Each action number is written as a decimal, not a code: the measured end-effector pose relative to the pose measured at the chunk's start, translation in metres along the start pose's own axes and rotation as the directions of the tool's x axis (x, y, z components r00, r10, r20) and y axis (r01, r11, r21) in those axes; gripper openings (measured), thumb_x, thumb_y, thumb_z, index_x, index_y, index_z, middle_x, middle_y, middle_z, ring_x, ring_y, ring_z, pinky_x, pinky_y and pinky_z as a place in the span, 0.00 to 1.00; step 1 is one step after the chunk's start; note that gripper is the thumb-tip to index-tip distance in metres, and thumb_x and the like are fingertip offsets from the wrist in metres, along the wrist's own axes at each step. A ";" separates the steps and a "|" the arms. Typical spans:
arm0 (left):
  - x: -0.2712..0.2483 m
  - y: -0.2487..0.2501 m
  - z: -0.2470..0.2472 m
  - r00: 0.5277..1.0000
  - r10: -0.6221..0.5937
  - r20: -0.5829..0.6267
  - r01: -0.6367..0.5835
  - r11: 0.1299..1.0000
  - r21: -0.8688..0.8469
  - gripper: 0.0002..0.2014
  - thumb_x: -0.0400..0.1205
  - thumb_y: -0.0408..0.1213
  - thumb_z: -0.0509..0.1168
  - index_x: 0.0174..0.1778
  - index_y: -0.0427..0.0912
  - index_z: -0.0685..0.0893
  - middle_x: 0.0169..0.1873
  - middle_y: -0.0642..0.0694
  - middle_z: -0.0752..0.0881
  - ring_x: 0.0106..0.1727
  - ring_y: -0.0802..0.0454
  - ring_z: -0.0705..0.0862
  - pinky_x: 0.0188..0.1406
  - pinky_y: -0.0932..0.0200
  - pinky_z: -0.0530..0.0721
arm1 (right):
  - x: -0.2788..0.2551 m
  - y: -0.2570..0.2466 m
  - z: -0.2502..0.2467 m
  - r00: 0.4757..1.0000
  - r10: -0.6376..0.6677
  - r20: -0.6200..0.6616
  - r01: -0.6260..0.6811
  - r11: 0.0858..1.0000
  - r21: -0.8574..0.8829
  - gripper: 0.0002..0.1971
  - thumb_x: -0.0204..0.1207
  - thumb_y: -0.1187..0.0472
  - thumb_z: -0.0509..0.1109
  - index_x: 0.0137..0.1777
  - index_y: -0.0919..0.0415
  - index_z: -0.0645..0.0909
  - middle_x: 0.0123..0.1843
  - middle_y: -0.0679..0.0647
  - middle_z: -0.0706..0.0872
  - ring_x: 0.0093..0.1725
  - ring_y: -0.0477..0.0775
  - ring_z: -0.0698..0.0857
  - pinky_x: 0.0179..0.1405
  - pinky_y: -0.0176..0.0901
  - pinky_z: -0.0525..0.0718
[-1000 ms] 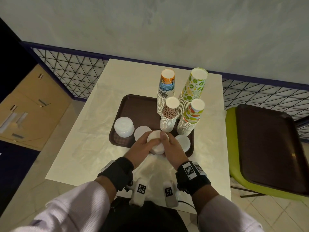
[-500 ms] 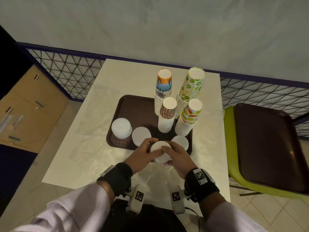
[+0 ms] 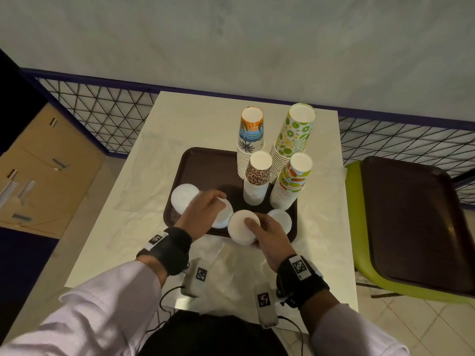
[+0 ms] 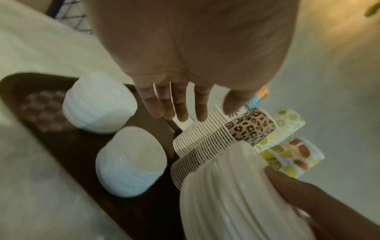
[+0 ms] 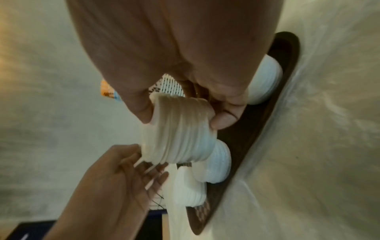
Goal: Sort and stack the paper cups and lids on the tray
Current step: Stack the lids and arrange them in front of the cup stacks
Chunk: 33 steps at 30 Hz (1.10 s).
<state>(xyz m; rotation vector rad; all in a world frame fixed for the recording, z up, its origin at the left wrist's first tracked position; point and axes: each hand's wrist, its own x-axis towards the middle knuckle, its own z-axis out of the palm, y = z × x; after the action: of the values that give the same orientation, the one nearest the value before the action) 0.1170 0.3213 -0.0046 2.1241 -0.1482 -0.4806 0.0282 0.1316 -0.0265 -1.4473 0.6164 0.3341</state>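
Lids (image 3: 241, 230) in a white stack sit pinched in the right hand's (image 3: 270, 236) grip, lifted over the near edge of the brown tray (image 3: 203, 165). The left hand (image 3: 203, 211), fingers loose and empty, hovers over a second lid pile (image 3: 223, 217). Judged next: merging the stacks squarely beside the four cup columns (image 3: 257, 181).

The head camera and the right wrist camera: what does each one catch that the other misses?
Only the head view shows all four cup stacks whole, such as the lime-print stack, plus the second tray on the green chair. Only the right wrist view shows the ribbed edges of the held lid stack with the right hand's fingers curled round it. Both show the left hand near those lids and the brown tray.
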 end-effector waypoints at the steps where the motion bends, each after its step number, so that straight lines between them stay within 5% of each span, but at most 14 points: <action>1: 0.007 -0.002 -0.003 0.995 0.085 -0.051 -0.076 0.985 0.152 0.11 0.86 0.38 0.66 0.64 0.49 0.87 0.60 0.48 0.86 0.62 0.49 0.84 0.62 0.53 0.84 | 0.001 0.004 0.002 1.000 -0.005 -0.016 0.003 0.995 -0.095 0.23 0.79 0.44 0.73 0.71 0.50 0.79 0.64 0.49 0.86 0.60 0.51 0.85 0.52 0.51 0.91; 4: 0.024 -0.008 -0.002 0.977 0.192 0.095 -0.213 0.827 0.520 0.19 0.82 0.41 0.70 0.70 0.53 0.85 0.66 0.48 0.82 0.67 0.46 0.80 0.67 0.51 0.79 | 0.003 0.007 0.009 0.998 -0.048 -0.028 0.035 0.936 -0.350 0.30 0.77 0.40 0.72 0.76 0.50 0.74 0.66 0.49 0.84 0.61 0.51 0.84 0.62 0.52 0.86; 8: 0.041 -0.015 0.010 0.935 0.054 0.350 -0.289 0.684 0.669 0.27 0.84 0.51 0.70 0.81 0.62 0.75 0.83 0.48 0.70 0.82 0.39 0.67 0.82 0.39 0.69 | 0.011 -0.008 0.016 0.990 -0.101 0.099 0.141 0.752 -0.644 0.33 0.78 0.44 0.72 0.79 0.55 0.69 0.70 0.52 0.80 0.68 0.55 0.80 0.65 0.46 0.77; 13: 0.046 -0.032 0.015 0.934 0.024 0.357 -0.302 0.590 0.749 0.26 0.84 0.48 0.71 0.79 0.61 0.76 0.82 0.47 0.70 0.80 0.40 0.69 0.81 0.40 0.72 | 0.036 -0.032 0.024 0.966 -0.019 0.259 0.237 0.475 -0.847 0.28 0.78 0.45 0.72 0.72 0.58 0.72 0.67 0.57 0.79 0.67 0.61 0.80 0.65 0.54 0.80; 19: 0.045 -0.048 0.013 0.951 0.061 0.304 -0.280 0.587 0.760 0.23 0.83 0.50 0.72 0.74 0.61 0.78 0.79 0.49 0.72 0.78 0.42 0.72 0.78 0.40 0.77 | 0.060 -0.044 0.039 0.962 0.075 0.264 0.241 0.232 -0.943 0.27 0.81 0.45 0.70 0.72 0.62 0.72 0.66 0.60 0.82 0.63 0.62 0.84 0.60 0.53 0.83; 29: 0.027 -0.048 0.005 0.963 0.158 0.219 -0.266 0.707 0.655 0.21 0.85 0.47 0.70 0.75 0.55 0.79 0.78 0.46 0.73 0.78 0.42 0.73 0.81 0.42 0.75 | 0.084 -0.040 0.041 0.954 0.163 0.253 0.218 0.206 -0.954 0.28 0.80 0.38 0.67 0.68 0.60 0.75 0.64 0.59 0.84 0.59 0.61 0.84 0.54 0.50 0.78; 33: -0.006 -0.041 0.005 0.992 0.124 0.037 -0.127 0.879 0.461 0.13 0.85 0.45 0.70 0.65 0.50 0.81 0.59 0.52 0.82 0.56 0.53 0.85 0.56 0.62 0.83 | 0.089 -0.040 0.040 0.955 0.168 0.245 0.203 0.235 -0.951 0.29 0.81 0.40 0.66 0.70 0.63 0.74 0.68 0.62 0.82 0.61 0.63 0.84 0.55 0.51 0.79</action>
<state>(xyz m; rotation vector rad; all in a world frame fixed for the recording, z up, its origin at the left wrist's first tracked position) 0.1066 0.3425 -0.0389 2.5592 -0.4406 -0.4022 0.1294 0.1533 -0.0448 -2.5738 0.0260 1.0624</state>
